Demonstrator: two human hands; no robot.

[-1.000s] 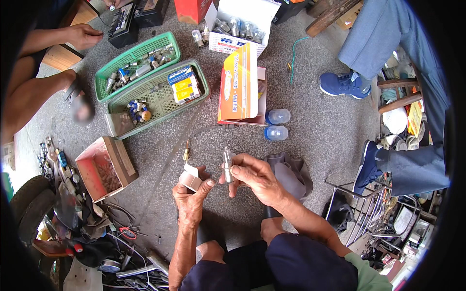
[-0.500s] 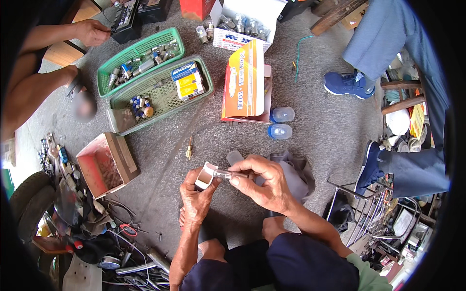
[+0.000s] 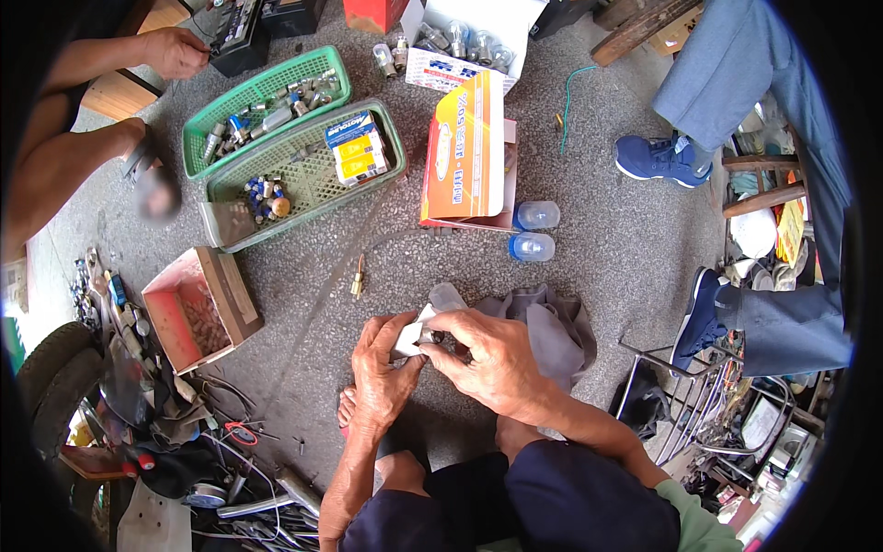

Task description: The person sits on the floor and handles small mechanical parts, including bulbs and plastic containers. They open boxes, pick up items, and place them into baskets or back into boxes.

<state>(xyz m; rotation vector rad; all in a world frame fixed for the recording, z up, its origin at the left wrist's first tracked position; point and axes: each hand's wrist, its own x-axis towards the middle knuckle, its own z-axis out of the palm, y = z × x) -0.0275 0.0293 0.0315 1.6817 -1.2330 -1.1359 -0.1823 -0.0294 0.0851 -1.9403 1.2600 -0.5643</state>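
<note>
Above the floor (image 3: 607,248), left fingers (image 3: 390,326) hold one box (image 3: 407,341), right fingers (image 3: 463,323) one bulb (image 3: 433,338), two blue-capped containers (image 3: 537,215) beyond

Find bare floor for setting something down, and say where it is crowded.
Bare floor lies between the blue-capped containers and the upper blue shoe; another patch lies between the red-lined box and the left hand. It is crowded around the white bulb box and in the lower-left tool heap.

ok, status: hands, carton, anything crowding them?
Left hand holding small white carton. Right hand pinching mostly hidden bulb at carton's end. Grey cloth lying close by right hand.
</note>
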